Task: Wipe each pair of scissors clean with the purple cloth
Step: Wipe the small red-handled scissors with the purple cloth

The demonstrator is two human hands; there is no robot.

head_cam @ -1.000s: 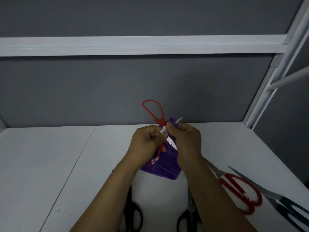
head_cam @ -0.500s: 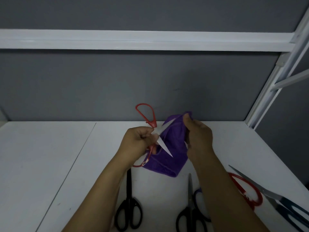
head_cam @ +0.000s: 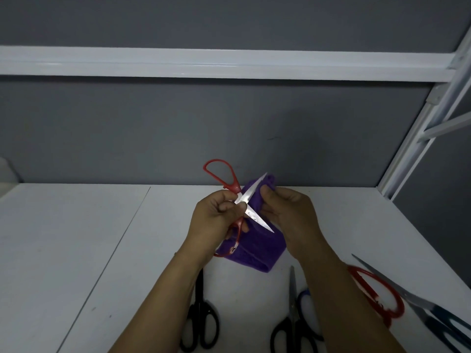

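Note:
My left hand (head_cam: pixel 216 220) grips a pair of red-handled scissors (head_cam: pixel 230 184) near the pivot, with the blades spread apart. One red loop sticks up, the other hangs below my palm. My right hand (head_cam: pixel 288 215) holds the purple cloth (head_cam: pixel 254 250) against the upper blade, thumb on the cloth near the blade's base. The lower blade points down to the right across the cloth. Both hands are held above the white table (head_cam: pixel 89 250).
Other scissors lie on the table near me: a black pair (head_cam: pixel 200 324) at lower left, a black pair (head_cam: pixel 293 327) over a blue-handled one (head_cam: pixel 305 301), a red-handled pair (head_cam: pixel 379 294) and a dark teal pair (head_cam: pixel 438 319) at right. A grey wall and a white frame post (head_cam: pixel 418 138) stand behind.
My right hand slid the cloth out along the upper blade, then came back toward the pivot. The left hand lowered and tilted the scissors slightly, and the blades opened wider.

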